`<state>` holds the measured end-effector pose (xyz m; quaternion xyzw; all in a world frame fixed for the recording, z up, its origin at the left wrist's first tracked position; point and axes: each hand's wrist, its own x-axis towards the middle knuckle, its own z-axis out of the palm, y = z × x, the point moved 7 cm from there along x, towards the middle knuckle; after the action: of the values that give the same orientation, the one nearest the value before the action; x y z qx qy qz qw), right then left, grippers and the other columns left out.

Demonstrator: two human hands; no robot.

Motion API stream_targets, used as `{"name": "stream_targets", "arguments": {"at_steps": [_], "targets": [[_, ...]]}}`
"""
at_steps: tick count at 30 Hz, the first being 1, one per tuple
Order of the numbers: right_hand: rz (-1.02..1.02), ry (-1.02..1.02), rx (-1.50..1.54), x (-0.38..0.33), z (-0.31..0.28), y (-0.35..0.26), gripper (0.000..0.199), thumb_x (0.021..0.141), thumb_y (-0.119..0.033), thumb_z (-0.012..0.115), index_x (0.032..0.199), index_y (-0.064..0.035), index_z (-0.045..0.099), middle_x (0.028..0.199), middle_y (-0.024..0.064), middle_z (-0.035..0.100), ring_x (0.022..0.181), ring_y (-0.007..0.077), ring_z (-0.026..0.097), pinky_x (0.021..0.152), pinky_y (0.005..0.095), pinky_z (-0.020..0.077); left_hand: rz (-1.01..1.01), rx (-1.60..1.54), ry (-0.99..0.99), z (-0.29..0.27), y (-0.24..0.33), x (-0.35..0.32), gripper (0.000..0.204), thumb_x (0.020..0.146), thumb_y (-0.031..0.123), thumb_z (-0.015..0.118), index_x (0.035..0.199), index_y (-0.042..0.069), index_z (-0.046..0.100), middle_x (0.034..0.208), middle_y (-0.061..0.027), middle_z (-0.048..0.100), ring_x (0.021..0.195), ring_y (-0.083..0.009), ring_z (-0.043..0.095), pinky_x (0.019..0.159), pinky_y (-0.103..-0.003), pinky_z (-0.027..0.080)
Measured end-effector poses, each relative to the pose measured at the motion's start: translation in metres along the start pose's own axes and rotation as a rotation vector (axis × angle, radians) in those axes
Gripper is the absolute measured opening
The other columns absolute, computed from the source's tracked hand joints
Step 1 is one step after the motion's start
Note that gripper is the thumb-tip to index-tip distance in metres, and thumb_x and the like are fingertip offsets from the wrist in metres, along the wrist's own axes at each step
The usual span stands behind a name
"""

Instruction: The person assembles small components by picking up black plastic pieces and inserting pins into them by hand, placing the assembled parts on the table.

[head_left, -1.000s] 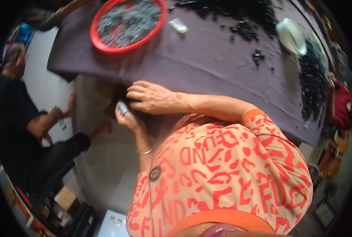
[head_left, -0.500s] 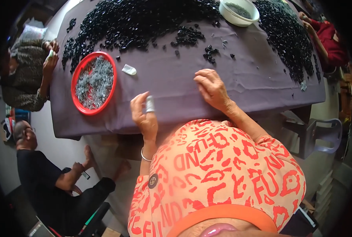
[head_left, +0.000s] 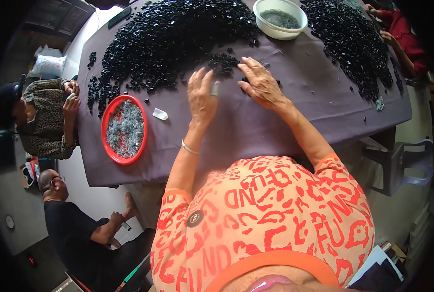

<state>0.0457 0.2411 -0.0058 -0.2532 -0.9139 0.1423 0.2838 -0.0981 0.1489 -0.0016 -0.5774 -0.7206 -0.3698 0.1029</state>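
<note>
My left hand (head_left: 202,97) reaches over the cloth-covered table (head_left: 178,155) with its fingers stretched out at the near edge of a small cluster of black shiny plastic pieces (head_left: 223,64). A pale finger cover sits on its thumb, and it holds nothing. On the other side of that cluster my right hand (head_left: 263,86) lies with fingers extended and slightly apart, close to a few black pieces partly hidden under it. Behind both hands spreads a large heap of the same black pieces (head_left: 163,44).
A red oval tray (head_left: 105,141) of fine silvery metal bits and a loose white finger cover (head_left: 160,114) are at left. A white bowl (head_left: 281,34) with similar bits stands at the back. Another black heap (head_left: 348,48) lies right. Other people sit around; a grey plastic chair (head_left: 397,165) stands right.
Both hands have moved forward across the table, up to the small cluster of black pieces. The left hand's fingers have straightened. The view has shifted slightly.
</note>
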Motion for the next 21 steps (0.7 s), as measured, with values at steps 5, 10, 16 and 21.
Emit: {"name": "stream_targets", "arguments": {"at_steps": [5, 10, 16, 21], "targets": [[-0.057, -0.167, -0.129, 0.037, 0.042, -0.016, 0.051, 0.091, -0.034, 0.047, 0.128, 0.0005, 0.045, 0.141, 0.0175, 0.036, 0.133, 0.0308, 0.030, 0.106, 0.0409, 0.0284, 0.045, 0.139, -0.274, 0.040, 0.000, -0.002, 0.054, 0.082, 0.024, 0.061, 0.130, 0.006, 0.045, 0.138, -0.0128, 0.040, 0.130, -0.0317, 0.033, 0.105, -0.046, 0.027], [-0.160, -0.263, -0.094, 0.018, 0.052, -0.031, 0.051, 0.091, -0.033, 0.045, 0.127, 0.0031, 0.045, 0.139, 0.0181, 0.039, 0.132, 0.0321, 0.032, 0.109, 0.0413, 0.0249, 0.006, 0.018, -0.332, 0.027, 0.006, -0.024, 0.060, 0.081, 0.028, 0.061, 0.133, 0.004, 0.042, 0.141, -0.0115, 0.037, 0.133, -0.0316, 0.030, 0.107, -0.046, 0.023], [-0.166, -0.186, 0.094, -0.018, 0.013, -0.046, 0.048, 0.086, -0.026, 0.056, 0.123, 0.0021, 0.049, 0.133, 0.0180, 0.045, 0.128, 0.0319, 0.038, 0.105, 0.0432, 0.0305, 0.037, 0.042, -0.396, 0.005, 0.037, -0.058, 0.068, 0.080, 0.031, 0.065, 0.136, 0.005, 0.038, 0.142, -0.0133, 0.036, 0.133, -0.0310, 0.030, 0.108, -0.046, 0.022], [-0.055, 0.130, 0.125, -0.014, -0.034, -0.010, 0.019, 0.073, -0.010, 0.068, 0.091, -0.0073, 0.065, 0.098, 0.0090, 0.060, 0.095, 0.0273, 0.055, 0.085, 0.0376, 0.0420, 0.017, 0.024, -0.418, 0.003, 0.053, -0.061, 0.062, 0.077, 0.037, 0.068, 0.132, 0.016, 0.047, 0.144, -0.0110, 0.034, 0.135, -0.0310, 0.026, 0.108, -0.050, 0.017]]}}
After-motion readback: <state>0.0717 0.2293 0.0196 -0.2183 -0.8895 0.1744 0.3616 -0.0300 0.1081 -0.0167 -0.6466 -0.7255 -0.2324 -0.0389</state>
